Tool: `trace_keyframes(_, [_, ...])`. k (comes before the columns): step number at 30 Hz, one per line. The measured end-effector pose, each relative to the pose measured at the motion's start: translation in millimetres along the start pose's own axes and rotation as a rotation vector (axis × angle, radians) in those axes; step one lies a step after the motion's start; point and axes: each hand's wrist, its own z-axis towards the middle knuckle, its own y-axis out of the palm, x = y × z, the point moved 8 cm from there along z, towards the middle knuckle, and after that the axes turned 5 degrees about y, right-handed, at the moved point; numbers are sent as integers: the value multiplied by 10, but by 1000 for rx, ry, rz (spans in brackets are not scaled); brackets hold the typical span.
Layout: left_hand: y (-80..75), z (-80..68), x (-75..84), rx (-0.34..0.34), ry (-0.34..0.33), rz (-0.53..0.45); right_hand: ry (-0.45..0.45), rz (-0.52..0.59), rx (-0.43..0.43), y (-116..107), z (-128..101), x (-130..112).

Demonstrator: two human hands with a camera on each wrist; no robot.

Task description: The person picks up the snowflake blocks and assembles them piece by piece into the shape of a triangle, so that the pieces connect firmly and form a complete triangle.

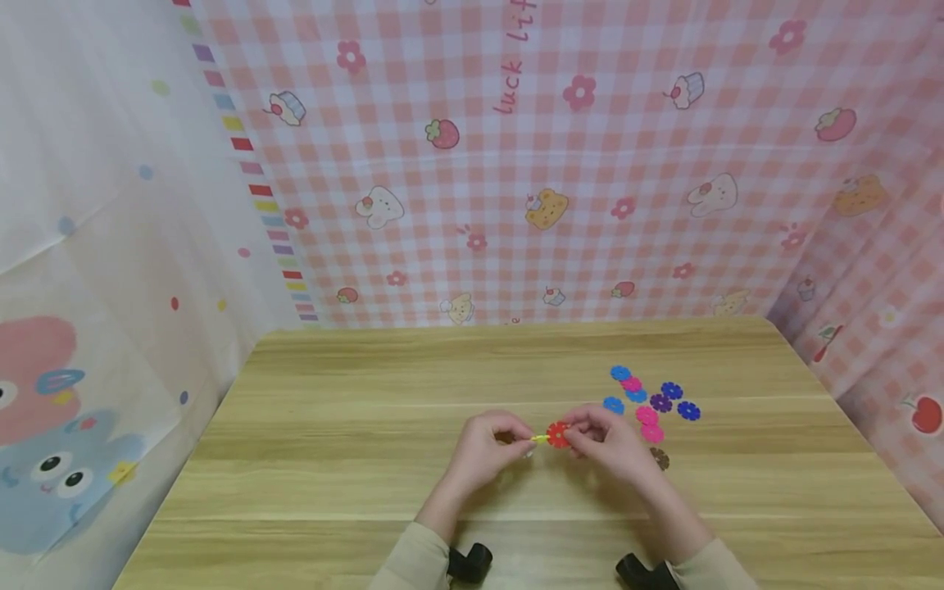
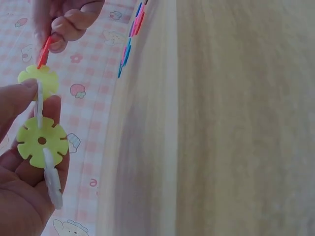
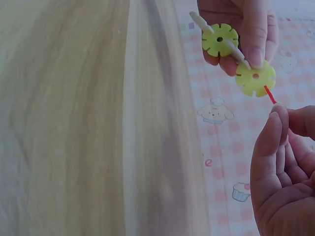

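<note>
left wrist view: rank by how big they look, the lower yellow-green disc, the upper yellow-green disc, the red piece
1. lower yellow-green disc, largest, though it lies nearer the camera, so true size is unsure.
2. upper yellow-green disc, somewhat smaller, partly covered by the left hand.
3. red piece, a thin edge-on sliver pinched by the right hand.

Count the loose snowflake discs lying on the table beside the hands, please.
9 discs lie right of the hands: blue; pink; dark blue; purple. A brownish shape near the right hand may be a tenth.
</note>
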Motion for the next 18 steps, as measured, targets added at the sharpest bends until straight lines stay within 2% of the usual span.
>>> trace_keyframes(11, [8, -20, 41, 61, 47, 19, 17, 143, -49, 122, 4, -40])
trace_keyframes(18, [-10, -30, 51, 112, 36, 51, 45, 205, -12, 164, 6, -9])
